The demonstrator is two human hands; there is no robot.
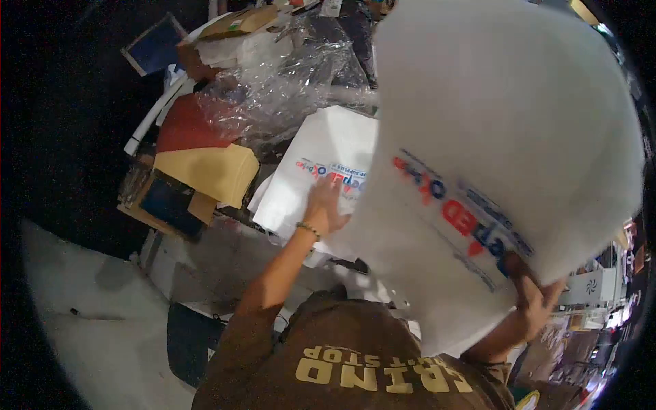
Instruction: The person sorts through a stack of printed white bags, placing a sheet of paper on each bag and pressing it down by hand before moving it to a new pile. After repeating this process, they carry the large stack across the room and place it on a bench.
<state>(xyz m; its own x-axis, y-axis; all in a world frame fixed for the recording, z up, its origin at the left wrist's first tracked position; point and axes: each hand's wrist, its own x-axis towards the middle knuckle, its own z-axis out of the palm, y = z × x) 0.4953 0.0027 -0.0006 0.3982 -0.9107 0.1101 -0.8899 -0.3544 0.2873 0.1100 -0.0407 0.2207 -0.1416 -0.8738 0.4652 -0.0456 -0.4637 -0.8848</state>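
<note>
A large white sheet with red and blue printed lettering is raised over the right half of the view, bent and partly blurred. My right hand grips its lower right edge, fingers on the printed face and close to the lettering. My left hand, a beaded bracelet at the wrist, is over a white sheet with similar print that lies on the work surface. Its fingers are stretched out across the lettering, somewhat blurred. The raised sheet covers the right part of the lying one.
Crumpled clear plastic lies beyond the flat sheet. To the left are a yellow piece, a dark red piece and a wood-framed dark panel. A dark chair stands at lower left on the grey floor.
</note>
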